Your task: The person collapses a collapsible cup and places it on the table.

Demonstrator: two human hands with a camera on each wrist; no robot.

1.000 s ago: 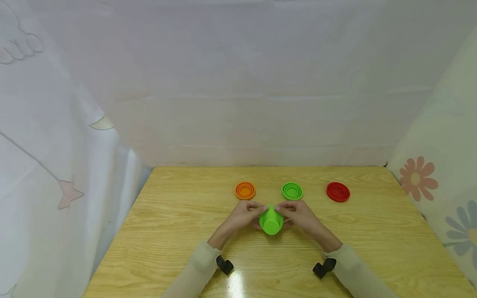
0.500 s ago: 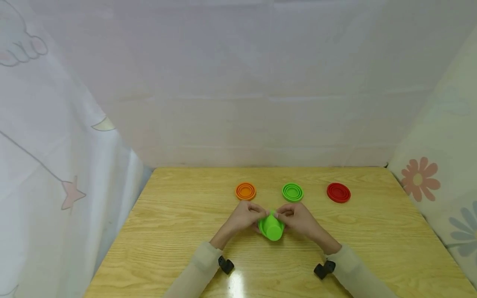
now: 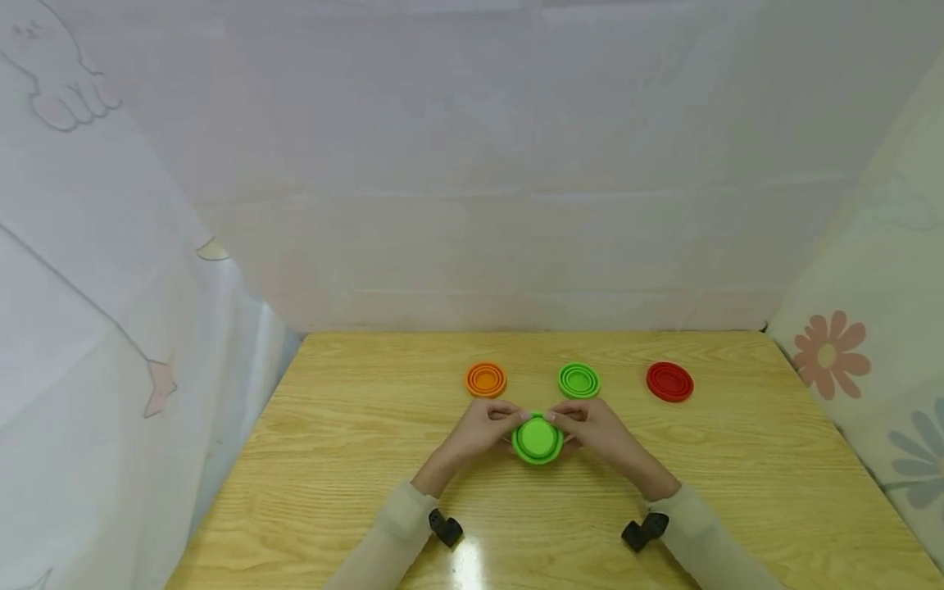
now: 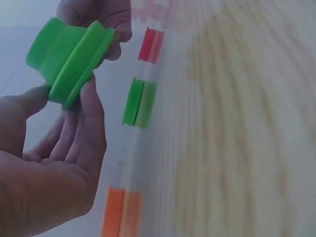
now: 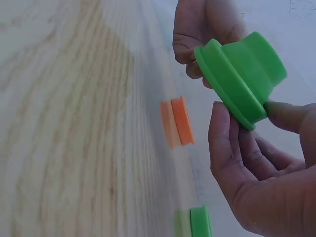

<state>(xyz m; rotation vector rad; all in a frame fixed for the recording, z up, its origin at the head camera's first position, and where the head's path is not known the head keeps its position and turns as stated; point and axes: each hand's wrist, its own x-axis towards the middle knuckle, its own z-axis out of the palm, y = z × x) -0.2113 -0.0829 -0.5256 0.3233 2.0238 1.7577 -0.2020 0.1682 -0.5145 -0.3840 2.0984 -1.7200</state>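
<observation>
A green collapsible cup (image 3: 537, 440) is held above the table between both hands, its base turned toward the head camera. My left hand (image 3: 479, 428) pinches its rim from the left, thumb on the outer side and fingers behind. From the right, my right hand (image 3: 596, 429) pinches the same rim in the same way. In the left wrist view the cup (image 4: 69, 61) is partly folded, its narrow end standing out from the wide ring. The right wrist view shows its stepped wall (image 5: 242, 79) tilted, with the thumb against it.
Behind the hands, a row of flattened collapsible cups lies on the wooden table (image 3: 354, 459): an orange one (image 3: 486, 379), a green one (image 3: 578, 380) and a red one (image 3: 669, 382). A pale cloth (image 3: 472, 205) hangs along the table's back edge and both sides.
The held green cup has become shorter, its base pushed toward the rim, and it now faces the head camera more squarely. Both hands stay close to where they were. The flattened cups have not moved.
</observation>
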